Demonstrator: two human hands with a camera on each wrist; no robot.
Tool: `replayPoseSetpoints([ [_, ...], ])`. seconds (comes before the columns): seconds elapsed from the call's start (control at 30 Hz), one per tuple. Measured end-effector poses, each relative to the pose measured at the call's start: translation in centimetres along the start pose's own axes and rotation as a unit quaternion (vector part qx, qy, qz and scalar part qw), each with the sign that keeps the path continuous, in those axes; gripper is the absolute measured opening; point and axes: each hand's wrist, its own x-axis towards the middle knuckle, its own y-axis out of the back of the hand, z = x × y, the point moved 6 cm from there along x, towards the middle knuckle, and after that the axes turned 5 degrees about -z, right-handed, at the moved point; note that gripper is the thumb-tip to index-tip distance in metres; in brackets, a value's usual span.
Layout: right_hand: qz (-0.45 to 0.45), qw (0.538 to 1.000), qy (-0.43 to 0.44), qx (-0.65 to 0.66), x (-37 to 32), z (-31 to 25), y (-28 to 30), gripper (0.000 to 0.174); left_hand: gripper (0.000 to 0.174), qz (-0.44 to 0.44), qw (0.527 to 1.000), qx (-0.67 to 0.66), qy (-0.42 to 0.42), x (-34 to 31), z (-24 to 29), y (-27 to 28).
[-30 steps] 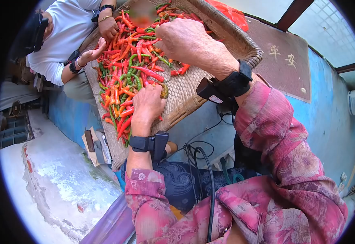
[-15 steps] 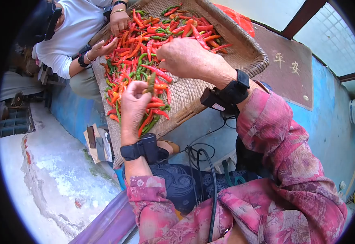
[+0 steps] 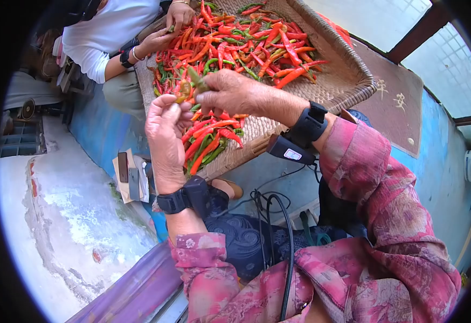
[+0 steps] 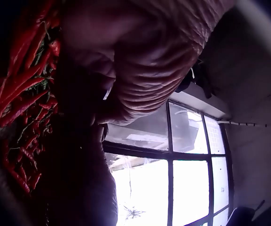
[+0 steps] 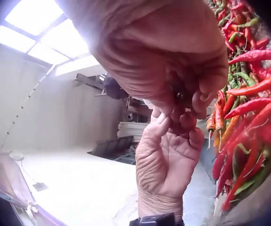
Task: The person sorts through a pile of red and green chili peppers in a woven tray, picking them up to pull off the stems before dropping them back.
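In the head view my left hand pinches a yellowish-brown chili pepper between thumb and fingertips. Close beside it, my right hand holds a dull green chili pepper, its end sticking out past the fingers. Both hands meet above the near part of a wide woven tray heaped with red, orange and green chili peppers. Seen from the right wrist, the fingertips of the left hand touch those of the right hand, which mostly hide the peppers.
Across the tray another person in a white top has both hands at its edge. Black cables hang over my lap. Papers with dark flat objects lie left of the tray, and a brown mat is to the right.
My left hand has risen from the heap with a chili pepper, and my right hand has come down and left to meet it. The other person's hands have drawn together.
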Motion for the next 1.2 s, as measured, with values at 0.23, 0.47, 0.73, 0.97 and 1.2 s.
replayPoseSetpoints([
  [0.23, 0.238, 0.881, -0.006, -0.408, -1.1, -1.7, 5.0, 0.034, 0.013, 0.019, 0.999, -0.026, -0.003, 0.1, -0.6, 0.3],
  [0.47, 0.364, 0.764, 0.033, -0.532, -3.1, -1.3, 10.1, 0.025, 0.011, 0.007, 1.0, -0.022, 0.016, 0.5, -1.4, -0.3],
  [0.73, 0.029, 0.958, 0.087, -0.273, -2.1, -1.5, 3.8, 0.016, 0.015, -0.025, 0.996, -0.073, 0.034, 2.4, -3.5, -3.4],
  [0.97, 0.216, 0.848, -0.081, -0.477, -4.0, -1.0, 11.0, 0.016, 0.025, -0.065, 0.969, 0.231, 0.061, 2.9, -3.9, -4.0],
  [1.2, 0.331, 0.844, 0.002, -0.422, -5.2, -1.5, 12.6, 0.02, 0.027, -0.218, 0.901, 0.355, 0.124, 6.2, -6.4, -7.7],
])
